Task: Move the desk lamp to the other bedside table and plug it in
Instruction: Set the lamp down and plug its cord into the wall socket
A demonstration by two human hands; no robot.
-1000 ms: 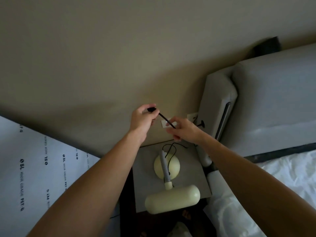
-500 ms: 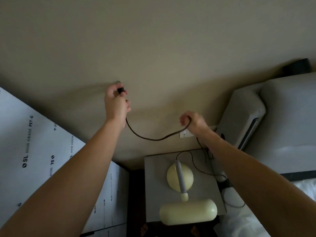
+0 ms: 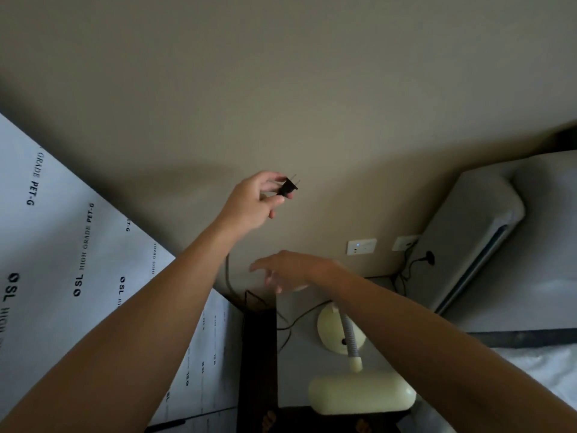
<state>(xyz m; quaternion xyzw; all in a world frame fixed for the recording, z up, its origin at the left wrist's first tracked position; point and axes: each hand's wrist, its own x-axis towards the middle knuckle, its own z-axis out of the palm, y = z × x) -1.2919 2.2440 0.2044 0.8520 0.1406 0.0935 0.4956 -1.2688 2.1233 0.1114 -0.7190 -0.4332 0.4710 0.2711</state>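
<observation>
A pale yellow desk lamp [image 3: 352, 364] with a round base, grey flexible neck and long oval head stands on the grey bedside table [image 3: 296, 370]. My left hand [image 3: 253, 201] is raised in front of the wall, shut on the lamp's black plug [image 3: 288, 186], its two prongs pointing up and right. The black cord [image 3: 229, 276] hangs down behind my left forearm. My right hand [image 3: 290, 270] hovers lower, fingers spread, holding nothing, above the table's back edge. A white wall socket [image 3: 361, 246] sits on the wall to the right of both hands.
A second white outlet [image 3: 404, 242] has a dark cable plugged in beside the grey padded headboard [image 3: 468, 245]. A white printed sheet [image 3: 78, 260] leans at the left. White bedding [image 3: 546, 370] lies at the lower right. A dark gap [image 3: 259, 354] runs left of the table.
My left hand moved right and turned the plug so its prongs show. My right hand let go of the cord, opened and moved left. The view shifted left and down.
</observation>
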